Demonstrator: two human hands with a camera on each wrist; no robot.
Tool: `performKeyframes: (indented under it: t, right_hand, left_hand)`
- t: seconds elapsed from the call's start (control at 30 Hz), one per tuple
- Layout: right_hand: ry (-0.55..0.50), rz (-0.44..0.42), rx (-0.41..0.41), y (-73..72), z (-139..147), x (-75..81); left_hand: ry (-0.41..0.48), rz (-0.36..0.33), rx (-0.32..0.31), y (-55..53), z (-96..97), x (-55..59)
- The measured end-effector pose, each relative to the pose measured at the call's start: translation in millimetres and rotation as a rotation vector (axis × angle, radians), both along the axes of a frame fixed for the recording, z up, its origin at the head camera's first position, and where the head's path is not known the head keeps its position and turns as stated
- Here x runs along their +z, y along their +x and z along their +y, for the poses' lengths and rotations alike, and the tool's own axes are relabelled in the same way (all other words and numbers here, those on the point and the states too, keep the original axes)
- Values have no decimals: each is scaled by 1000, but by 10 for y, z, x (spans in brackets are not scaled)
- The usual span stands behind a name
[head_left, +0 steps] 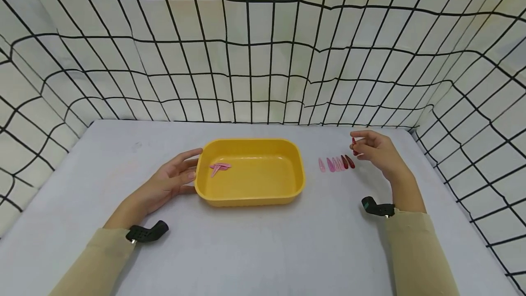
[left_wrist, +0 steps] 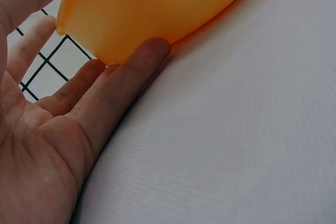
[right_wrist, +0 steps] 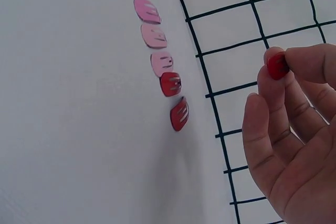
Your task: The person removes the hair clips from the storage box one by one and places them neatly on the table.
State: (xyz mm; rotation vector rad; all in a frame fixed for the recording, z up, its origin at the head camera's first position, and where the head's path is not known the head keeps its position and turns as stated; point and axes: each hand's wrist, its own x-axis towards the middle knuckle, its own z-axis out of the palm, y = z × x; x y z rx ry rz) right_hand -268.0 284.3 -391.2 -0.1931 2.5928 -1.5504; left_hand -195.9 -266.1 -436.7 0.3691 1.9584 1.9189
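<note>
My right hand (head_left: 376, 152) pinches a red snap hair clip (right_wrist: 277, 66) between thumb and fingertips, raised above the table. Beside it lies a row of hair clips: several pink ones (head_left: 331, 165) on the left and two red ones (head_left: 349, 162) at the right end. At the left side of a yellow tray (head_left: 263, 177), my left hand (head_left: 166, 184) rests with its fingers spread and fairly straight against the outer wall. Inside the tray, a few pink hair clips (head_left: 221, 166) lie overlapping near its left end.
A white cloth-covered table (head_left: 263, 245) lies under everything. Black wire grid panels (head_left: 248, 58) rise along the back and both sides, with pale sheeting behind. Each wrist wears a dark strap device, the left one (head_left: 148, 232) and the right one (head_left: 378, 207).
</note>
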Motion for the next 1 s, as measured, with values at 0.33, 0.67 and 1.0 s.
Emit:
performKeyframes:
  t: [0.33, 0.67, 1.0]
  right_hand:
    - [1, -31, -16, -13, 76, -57]
    - [14, -74, -31, -18, 151, -103]
    - [130, -107, -61, -19, 217, -163]
  left_hand:
    - [0, 6, -2, 0, 2, 15]
    - [9, 18, -17, -17, -8, -4]
    - [-9, 4, -3, -8, -2, -5]
